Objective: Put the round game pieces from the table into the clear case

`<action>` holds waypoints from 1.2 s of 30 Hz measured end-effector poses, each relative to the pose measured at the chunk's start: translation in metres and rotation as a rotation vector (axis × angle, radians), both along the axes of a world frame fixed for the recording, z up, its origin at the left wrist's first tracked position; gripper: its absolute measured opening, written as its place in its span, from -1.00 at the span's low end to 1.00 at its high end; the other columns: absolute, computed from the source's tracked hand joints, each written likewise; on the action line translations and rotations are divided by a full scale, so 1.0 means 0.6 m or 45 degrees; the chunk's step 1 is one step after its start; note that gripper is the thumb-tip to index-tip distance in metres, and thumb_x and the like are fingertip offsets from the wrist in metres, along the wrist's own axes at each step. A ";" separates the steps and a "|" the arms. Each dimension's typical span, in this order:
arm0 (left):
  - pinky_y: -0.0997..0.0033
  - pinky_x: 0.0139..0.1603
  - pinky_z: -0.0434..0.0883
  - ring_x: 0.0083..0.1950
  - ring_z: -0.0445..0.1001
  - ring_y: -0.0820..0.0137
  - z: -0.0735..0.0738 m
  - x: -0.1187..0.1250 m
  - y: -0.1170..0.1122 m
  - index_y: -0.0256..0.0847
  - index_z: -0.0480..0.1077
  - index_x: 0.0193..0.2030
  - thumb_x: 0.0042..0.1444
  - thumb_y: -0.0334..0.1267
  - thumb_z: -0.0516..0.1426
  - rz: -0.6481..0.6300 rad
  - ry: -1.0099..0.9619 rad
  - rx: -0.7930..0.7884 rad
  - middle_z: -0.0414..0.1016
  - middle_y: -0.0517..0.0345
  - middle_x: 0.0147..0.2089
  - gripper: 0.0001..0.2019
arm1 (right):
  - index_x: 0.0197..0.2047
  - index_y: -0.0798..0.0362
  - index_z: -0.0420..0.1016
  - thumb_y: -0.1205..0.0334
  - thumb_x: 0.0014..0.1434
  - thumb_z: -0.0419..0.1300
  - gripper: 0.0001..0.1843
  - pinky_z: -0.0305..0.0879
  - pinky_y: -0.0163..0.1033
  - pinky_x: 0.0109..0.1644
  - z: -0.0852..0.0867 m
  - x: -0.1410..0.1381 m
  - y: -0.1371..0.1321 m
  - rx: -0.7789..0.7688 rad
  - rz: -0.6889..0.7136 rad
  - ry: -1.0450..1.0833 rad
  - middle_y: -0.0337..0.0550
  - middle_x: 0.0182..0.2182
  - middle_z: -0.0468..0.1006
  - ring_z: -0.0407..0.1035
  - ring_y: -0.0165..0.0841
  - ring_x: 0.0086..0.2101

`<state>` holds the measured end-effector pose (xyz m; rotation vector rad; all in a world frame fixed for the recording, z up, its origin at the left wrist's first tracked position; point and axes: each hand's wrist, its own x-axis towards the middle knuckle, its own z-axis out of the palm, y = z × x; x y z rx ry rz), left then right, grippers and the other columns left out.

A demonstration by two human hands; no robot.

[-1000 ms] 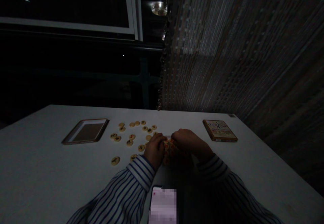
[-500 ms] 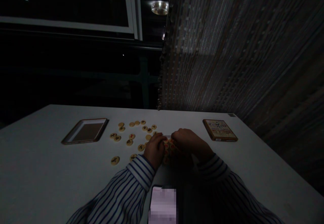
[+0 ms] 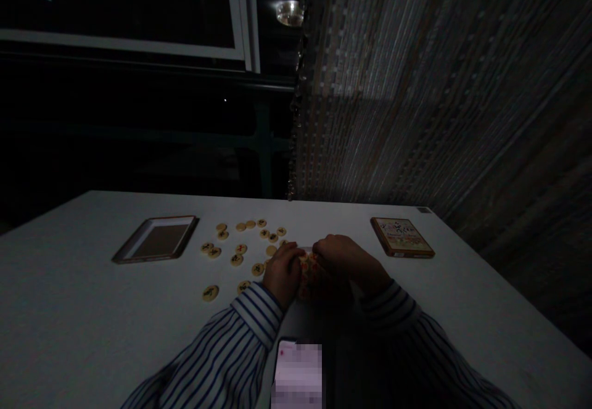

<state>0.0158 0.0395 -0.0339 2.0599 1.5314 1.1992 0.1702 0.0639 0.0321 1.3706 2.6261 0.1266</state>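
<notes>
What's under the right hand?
Beside the right hand, in the gap toward the left hand, round red-marked pieces show, crowded together. Directly under it, the hand and deep shadow cover everything; whether the pieces continue there can't be told.

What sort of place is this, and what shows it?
Probably a dim indoor room, perhaps at home: a long hanging curtain, a pale window-like frame and a white table with round game pieces.
</notes>
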 end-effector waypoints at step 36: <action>0.21 0.07 0.28 0.01 0.34 0.32 -0.003 -0.001 0.001 -0.24 0.43 -0.26 0.00 -0.42 -0.01 0.015 -0.027 0.082 0.41 0.00 -0.07 -0.77 | -0.18 0.09 0.32 0.19 0.21 -0.19 -0.69 0.13 -0.24 -0.25 0.066 -0.003 -0.020 0.219 -0.127 0.074 -0.04 -0.30 0.49 0.36 -0.29 -0.28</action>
